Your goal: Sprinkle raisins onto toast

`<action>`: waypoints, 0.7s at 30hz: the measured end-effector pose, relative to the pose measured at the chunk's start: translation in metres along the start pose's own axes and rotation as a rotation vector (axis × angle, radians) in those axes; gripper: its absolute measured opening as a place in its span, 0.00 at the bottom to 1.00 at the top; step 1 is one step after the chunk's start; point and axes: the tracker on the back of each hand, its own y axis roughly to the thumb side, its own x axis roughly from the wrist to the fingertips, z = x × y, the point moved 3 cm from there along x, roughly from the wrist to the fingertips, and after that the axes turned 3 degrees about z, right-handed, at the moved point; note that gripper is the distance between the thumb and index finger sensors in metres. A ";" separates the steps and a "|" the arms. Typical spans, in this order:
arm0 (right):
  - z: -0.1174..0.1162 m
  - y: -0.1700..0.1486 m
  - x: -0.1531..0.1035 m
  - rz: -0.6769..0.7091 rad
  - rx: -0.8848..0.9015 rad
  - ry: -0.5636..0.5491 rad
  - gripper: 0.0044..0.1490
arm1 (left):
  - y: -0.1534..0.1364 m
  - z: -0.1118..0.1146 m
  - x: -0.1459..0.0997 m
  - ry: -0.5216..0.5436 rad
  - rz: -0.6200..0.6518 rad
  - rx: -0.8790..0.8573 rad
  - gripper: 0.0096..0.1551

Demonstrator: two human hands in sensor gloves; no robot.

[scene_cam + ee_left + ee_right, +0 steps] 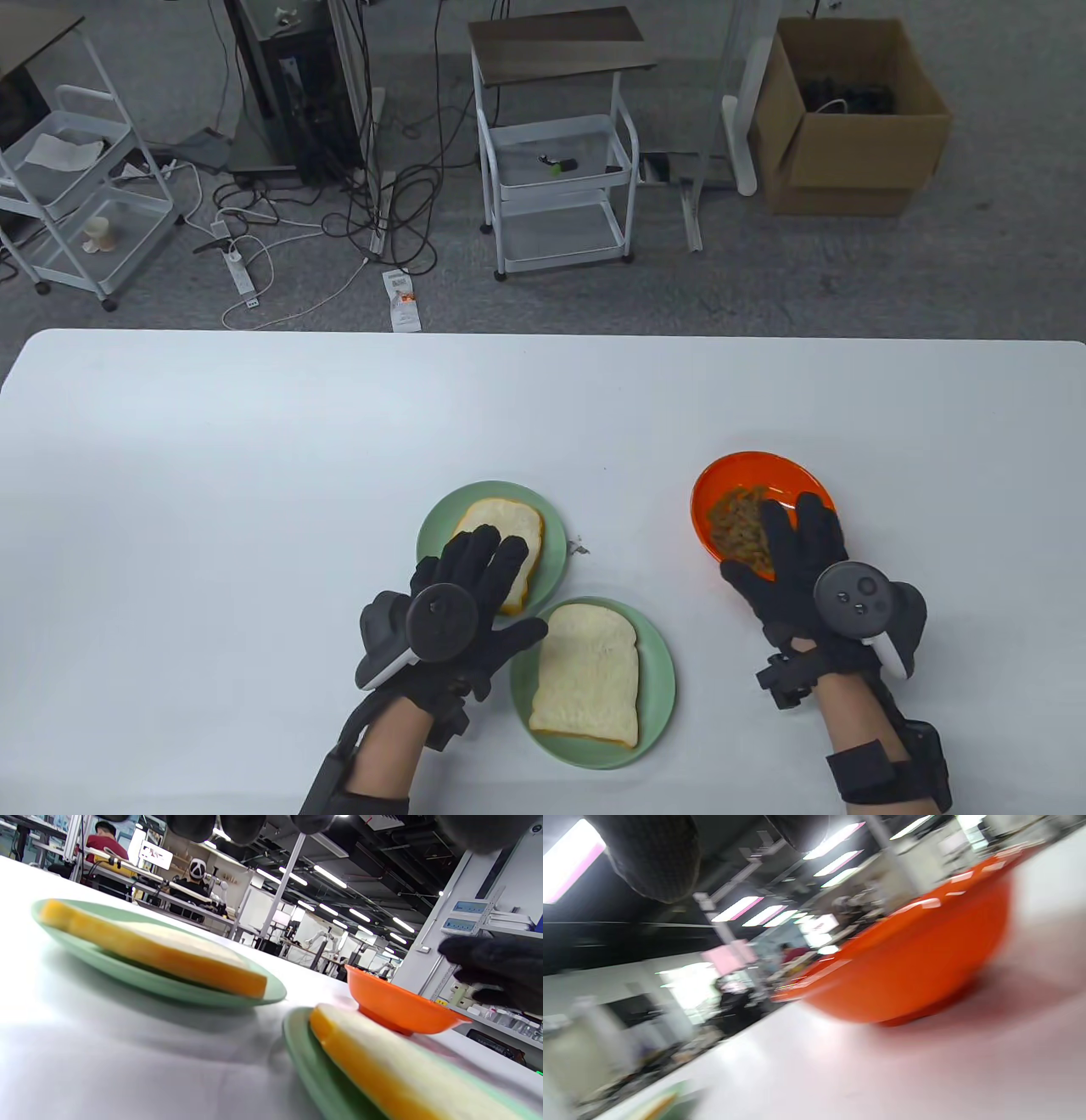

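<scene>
Two slices of white toast lie on green plates: the far toast (pixel 502 526) on the far plate (pixel 441 526), the near toast (pixel 587 675) on the near plate (pixel 657 679). An orange bowl (pixel 747 475) of raisins (pixel 736 522) stands at the right. My left hand (pixel 475 577) hovers open, fingers spread over the near edge of the far toast. My right hand (pixel 793 552) is open, fingers stretched over the bowl's near rim. The left wrist view shows both toasts (pixel 161 950) (pixel 382 1065) and the bowl (pixel 394 1005). The right wrist view shows the bowl (pixel 908 955), blurred.
The white table (pixel 254 475) stretches far to the left and back. A few dark crumbs (pixel 579 546) lie between the far plate and the bowl. Beyond the table's far edge are carts, cables and a cardboard box on the floor.
</scene>
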 end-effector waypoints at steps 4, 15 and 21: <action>0.004 -0.046 0.005 -0.196 0.116 -0.079 0.55 | 0.002 -0.001 0.000 0.011 0.003 0.016 0.55; -0.017 -0.065 0.011 -0.344 0.102 -0.009 0.44 | 0.000 0.000 0.000 0.008 -0.015 0.015 0.52; -0.022 -0.079 0.003 -0.497 0.427 -0.066 0.39 | -0.001 -0.001 0.000 0.019 -0.029 0.020 0.50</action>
